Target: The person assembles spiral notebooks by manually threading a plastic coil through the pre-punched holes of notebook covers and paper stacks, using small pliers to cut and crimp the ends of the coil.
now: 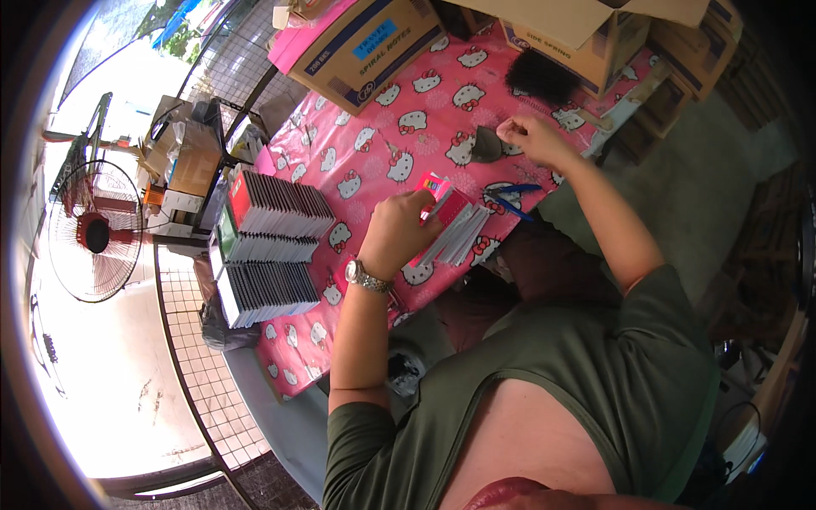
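Note:
My left hand [398, 229], with a metal watch at the wrist, is closed on the near-left edge of a stack of small notebooks [459, 223] with pink covers and white pages. The stack lies near the table's front edge. My right hand [537, 143] hovers farther right with curled fingers; whatever they may pinch is too small to tell. Just left of it sits a dark grey rounded object [487, 145]. Blue-handled pliers [513, 198] lie right of the notebooks. Beyond my right hand is a black bristly heap [541, 76], perhaps thin spiral wires.
Three rows of finished-looking spiral notebooks [270, 246] stand at the table's left. A cardboard box [374, 53] is at the back, and an open carton [586, 47] at the back right. A pink patterned cloth [365, 183] covers the table. A fan [95, 231] stands far left.

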Tool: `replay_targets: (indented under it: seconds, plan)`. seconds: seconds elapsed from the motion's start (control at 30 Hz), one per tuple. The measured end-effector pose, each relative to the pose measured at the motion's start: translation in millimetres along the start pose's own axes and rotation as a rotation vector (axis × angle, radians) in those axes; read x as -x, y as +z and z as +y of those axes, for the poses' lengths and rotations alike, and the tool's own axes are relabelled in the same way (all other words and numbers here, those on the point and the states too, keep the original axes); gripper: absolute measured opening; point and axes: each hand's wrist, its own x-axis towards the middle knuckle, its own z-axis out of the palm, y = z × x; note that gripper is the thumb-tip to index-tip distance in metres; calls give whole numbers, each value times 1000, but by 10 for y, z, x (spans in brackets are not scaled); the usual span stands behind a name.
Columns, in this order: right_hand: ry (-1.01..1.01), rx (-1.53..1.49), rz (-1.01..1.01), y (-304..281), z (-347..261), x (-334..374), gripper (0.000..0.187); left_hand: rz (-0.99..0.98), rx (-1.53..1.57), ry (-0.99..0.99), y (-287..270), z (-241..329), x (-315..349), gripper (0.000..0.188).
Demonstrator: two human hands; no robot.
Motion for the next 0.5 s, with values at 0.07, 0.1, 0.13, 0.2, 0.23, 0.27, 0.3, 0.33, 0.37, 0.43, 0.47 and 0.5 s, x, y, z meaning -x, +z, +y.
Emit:
replay_targets:
  seconds: [0.07,0.1,0.13,0.2,0.23,0.27,0.3,0.33,0.37,0.43,0.47,0.5]
  plan:
    - [-23,-238,-17,18,-313,233,20,-27,-84,-95,-250,138,-14,24]
    - [-84,-274,-40,25,-399,319,18,-45,-127,-139,-376,190,-25,24]
    - [-65,-291,-37,32,-501,387,18,-12,-149,-112,-465,196,-28,24]
    - [-25,-312,-36,39,-694,520,19,59,-180,-62,-564,172,-40,24]
    - [-36,-287,1,62,-775,592,19,-9,-217,-73,-533,182,-45,28]
    - [-47,-317,8,110,-816,659,22,38,-219,-51,-433,134,-16,29]
    - [-57,-347,15,161,-855,736,26,85,-221,-28,-272,48,42,31]
    - [-65,-376,29,201,-889,801,30,131,-223,2,-144,-8,75,32]
    - [-116,-387,66,279,-924,881,35,179,-264,-4,-66,16,142,32]
    - [-198,-382,97,512,-1028,996,48,226,-304,-35,-53,47,112,30]
    - [-230,-364,90,638,-1075,1037,55,246,-313,-50,-27,73,97,29]
    - [-255,-322,37,767,-1132,1040,65,234,-279,-20,-5,68,60,27]
